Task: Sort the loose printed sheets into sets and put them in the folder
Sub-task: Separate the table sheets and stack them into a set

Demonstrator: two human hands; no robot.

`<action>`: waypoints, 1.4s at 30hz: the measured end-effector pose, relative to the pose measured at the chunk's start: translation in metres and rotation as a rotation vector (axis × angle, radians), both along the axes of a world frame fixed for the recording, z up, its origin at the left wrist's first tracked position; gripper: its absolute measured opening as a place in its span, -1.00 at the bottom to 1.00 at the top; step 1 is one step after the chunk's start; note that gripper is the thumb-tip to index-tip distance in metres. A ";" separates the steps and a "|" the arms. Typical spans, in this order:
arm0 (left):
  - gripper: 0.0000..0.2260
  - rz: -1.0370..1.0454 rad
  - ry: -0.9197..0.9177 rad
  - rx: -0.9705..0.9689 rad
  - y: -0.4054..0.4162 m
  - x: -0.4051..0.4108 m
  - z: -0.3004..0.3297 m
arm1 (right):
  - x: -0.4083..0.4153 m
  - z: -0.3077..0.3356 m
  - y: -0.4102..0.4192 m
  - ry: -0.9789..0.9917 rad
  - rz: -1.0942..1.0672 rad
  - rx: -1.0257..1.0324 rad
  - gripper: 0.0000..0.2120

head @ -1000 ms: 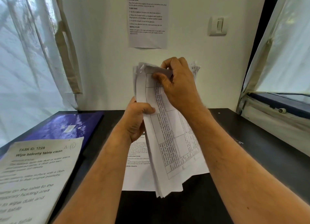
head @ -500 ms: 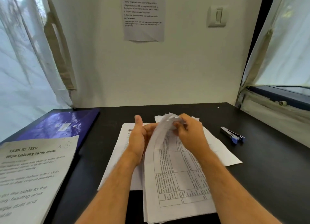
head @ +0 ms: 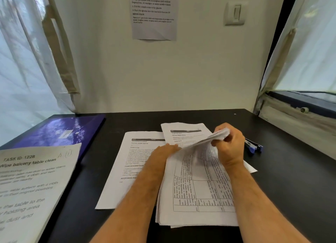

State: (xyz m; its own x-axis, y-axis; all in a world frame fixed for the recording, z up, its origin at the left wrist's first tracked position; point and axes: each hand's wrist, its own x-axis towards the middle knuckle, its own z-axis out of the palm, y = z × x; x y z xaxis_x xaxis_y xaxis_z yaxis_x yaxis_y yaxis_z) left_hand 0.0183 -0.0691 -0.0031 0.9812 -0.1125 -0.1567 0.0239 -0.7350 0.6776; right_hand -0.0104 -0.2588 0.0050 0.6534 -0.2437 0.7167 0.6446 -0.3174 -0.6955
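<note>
The stack of printed sheets [head: 198, 197] is lying on the dark bench [head: 281, 188] at the near centre, its top page showing a ruled table of text; the far end of the stack is being lifted and curled upward, while the near end is resting flat on the bench; the right hand [head: 230, 146] is pinching the raised far corners of the sheets, its fingers curled round the paper edges; the left hand [head: 162, 156] is resting at the left edge of the stack, its fingers tucked under the lifted pages, so whether they are curled or straight cannot be told.

A single printed page [head: 131, 168] is lying flat on the bench just left of the stack, partly under the left forearm; a second printed page [head: 183, 133] is lying beyond it to the right, overlapping its far right corner and passing under the raised sheets; the blue folder [head: 61, 132] is lying closed at the far left of the bench, well apart from the stack; a grey sheet headed "TASK ID: 1228" [head: 34, 184] is lying at the near left, overlapping the folder's near edge; a blue and black stapler [head: 253, 146] is lying on the bench just right of the right hand; a printed notice [head: 154, 15] is hanging on the far wall, with a light switch [head: 235, 13] to its right.
</note>
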 end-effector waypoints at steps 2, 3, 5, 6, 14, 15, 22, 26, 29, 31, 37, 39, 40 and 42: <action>-0.83 -0.006 -0.116 -0.029 0.003 0.000 -0.006 | -0.001 -0.003 0.005 0.027 0.012 -0.162 -0.88; -0.85 -0.005 -0.128 -0.039 0.006 -0.001 -0.009 | -0.001 -0.004 0.007 0.033 0.013 -0.221 -0.91; -0.79 -0.002 -0.142 -0.006 0.010 -0.003 -0.011 | 0.002 -0.007 0.010 0.042 0.007 -0.271 -0.91; -0.81 -0.015 -0.154 0.049 0.011 -0.004 -0.008 | 0.003 -0.007 0.010 0.058 0.004 -0.276 -0.90; -0.41 -0.010 -0.355 0.352 0.038 -0.002 -0.009 | 0.002 -0.003 0.010 0.119 -0.047 -0.313 -0.88; -0.45 0.046 -0.353 0.386 0.044 0.000 -0.007 | 0.002 -0.003 0.010 0.135 -0.059 -0.332 -0.89; -0.18 0.365 -0.136 0.383 0.082 0.003 -0.004 | 0.003 -0.001 0.021 0.157 -0.006 -0.406 -0.90; 0.07 0.486 -0.134 0.397 0.088 -0.001 0.005 | 0.002 0.000 0.031 0.178 -0.013 -0.453 -0.90; 0.16 0.536 -0.083 0.375 0.093 -0.002 0.010 | 0.001 0.002 0.036 0.199 -0.026 -0.458 -0.84; 0.16 0.561 -0.049 0.365 0.096 0.000 0.009 | 0.001 0.003 0.039 0.194 -0.046 -0.486 -0.83; -0.70 0.584 -0.275 0.027 0.099 0.002 0.008 | 0.002 0.003 0.047 0.207 -0.056 -0.522 -0.82; -0.80 0.565 -0.385 -0.147 0.096 0.000 0.011 | 0.002 0.003 0.049 0.184 -0.060 -0.537 -0.84; -0.80 0.568 -0.437 -0.188 0.095 -0.001 0.014 | 0.002 0.004 0.050 0.169 -0.063 -0.542 -0.86; -0.80 0.586 -0.564 -0.220 0.091 -0.007 0.022 | 0.003 0.005 0.050 0.133 -0.068 -0.545 -0.89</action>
State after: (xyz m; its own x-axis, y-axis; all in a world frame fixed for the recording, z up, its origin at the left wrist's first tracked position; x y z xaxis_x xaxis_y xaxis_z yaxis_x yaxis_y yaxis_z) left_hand 0.0114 0.0219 0.0185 0.8148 0.4690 0.3408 -0.0248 -0.5591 0.8288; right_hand -0.0071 -0.2084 0.0095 0.7426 0.0939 0.6631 0.5279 -0.6913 -0.4934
